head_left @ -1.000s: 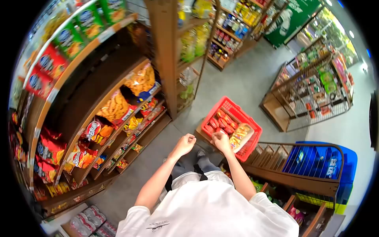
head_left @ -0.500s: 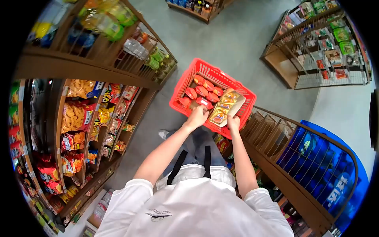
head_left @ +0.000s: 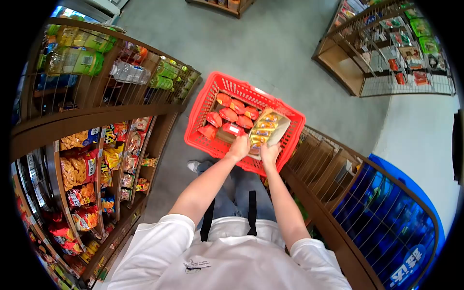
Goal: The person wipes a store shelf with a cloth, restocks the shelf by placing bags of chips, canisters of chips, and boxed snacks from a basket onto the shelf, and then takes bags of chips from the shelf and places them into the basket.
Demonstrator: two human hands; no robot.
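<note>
A red plastic basket (head_left: 197,122) is in front of my body. Inside, several red packets (head_left: 228,115) lie on the left, next to an open cardboard box (head_left: 276,131) of yellow-wrapped snacks (head_left: 266,124). My right hand (head_left: 270,153) is closed on the near right end of this box, thumb along its edge. Closed fingers of my left hand (head_left: 239,146) are at the box's near left side, just below the red packets; the fingertips are partly hidden. What supports the basket underneath cannot be seen.
On the left stands a shelf (head_left: 96,113) with bagged snacks (head_left: 77,169) and bottles (head_left: 87,60). A wire-sided rack (head_left: 357,159) with a blue panel (head_left: 382,212) runs along the right. Another rack (head_left: 338,67) is at the far right, beyond grey floor (head_left: 270,43).
The basket has shifted slightly left in view. My left hand has moved from beside the red packets to the box's left side, closer to my right hand. The shelves have shifted in view.
</note>
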